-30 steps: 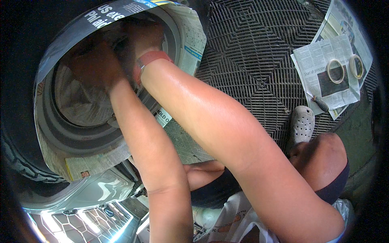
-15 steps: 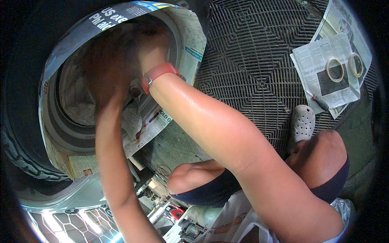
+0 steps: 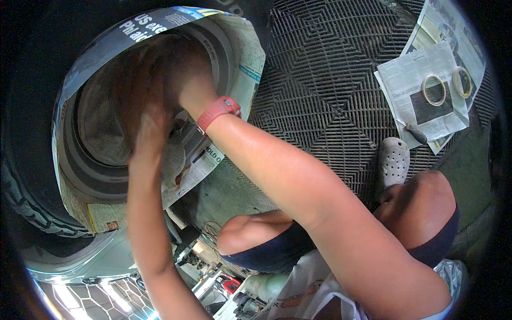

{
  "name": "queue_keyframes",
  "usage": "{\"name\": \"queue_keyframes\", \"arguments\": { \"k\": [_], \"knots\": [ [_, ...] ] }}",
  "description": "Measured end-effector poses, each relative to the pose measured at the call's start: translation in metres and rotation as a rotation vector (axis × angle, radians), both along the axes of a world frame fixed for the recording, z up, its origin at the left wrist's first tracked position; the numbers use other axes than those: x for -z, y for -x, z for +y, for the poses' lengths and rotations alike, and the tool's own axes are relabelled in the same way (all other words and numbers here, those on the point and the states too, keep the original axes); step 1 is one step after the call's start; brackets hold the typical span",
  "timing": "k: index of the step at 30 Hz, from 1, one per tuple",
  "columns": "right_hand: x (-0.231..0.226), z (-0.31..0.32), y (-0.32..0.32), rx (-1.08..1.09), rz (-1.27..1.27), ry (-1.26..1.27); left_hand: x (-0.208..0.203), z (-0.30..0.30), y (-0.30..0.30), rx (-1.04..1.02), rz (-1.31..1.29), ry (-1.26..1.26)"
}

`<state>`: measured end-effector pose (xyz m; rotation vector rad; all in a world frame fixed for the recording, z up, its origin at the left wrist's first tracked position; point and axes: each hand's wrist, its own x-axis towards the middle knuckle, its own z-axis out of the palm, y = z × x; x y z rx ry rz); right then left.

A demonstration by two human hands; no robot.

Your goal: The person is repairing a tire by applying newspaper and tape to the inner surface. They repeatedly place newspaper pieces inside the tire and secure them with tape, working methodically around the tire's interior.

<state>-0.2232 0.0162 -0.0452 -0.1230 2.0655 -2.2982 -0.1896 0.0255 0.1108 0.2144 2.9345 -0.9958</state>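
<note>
Both my hands are inside the recess of a grey wheel rim, which has newspaper set round its edge. My left hand is blurred and dark in the shadow, close beside my right hand. The fingers of both hands are lost in shadow and motion, so what they touch or hold is hidden. On my right wrist is a red-strapped watch. A black tyre surrounds the papered rim. Below my hands, a loose newspaper flap hangs at the rim's lower right.
On the ribbed floor mat, at the far right, newspaper sheets carry two tape rings, one pale and another beside it. A dark-handled tool lies there too. My grey clog stands nearby. Shiny car bodywork is lower left.
My right wrist has shifted slightly right and nearer and has turned, showing more of the watch. My left hand has moved within the rim, closer to the right one. The view has shifted a little.
</note>
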Motion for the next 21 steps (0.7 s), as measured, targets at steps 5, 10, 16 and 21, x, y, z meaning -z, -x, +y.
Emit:
{"name": "queue_keyframes", "arguments": {
  "k": [5,10,16,21],
  "knots": [
    [-0.02,0.091,-0.029,-0.057,-0.473,0.207,-0.012,0.076,-0.065,-0.301,-0.04,-0.353],
    [0.019,0.109,-0.063,-0.234,-0.482,0.134,0.023,0.092,-0.136,-0.727,-0.298,-0.691],
    [0.013,0.114,-0.084,-0.317,-0.117,0.113,0.086,0.053,-0.193,-1.362,0.542,-1.517],
    [0.003,0.109,-0.081,-0.394,-0.075,0.197,0.096,0.047,-0.201,-1.245,0.95,-1.697]
  ]
}}
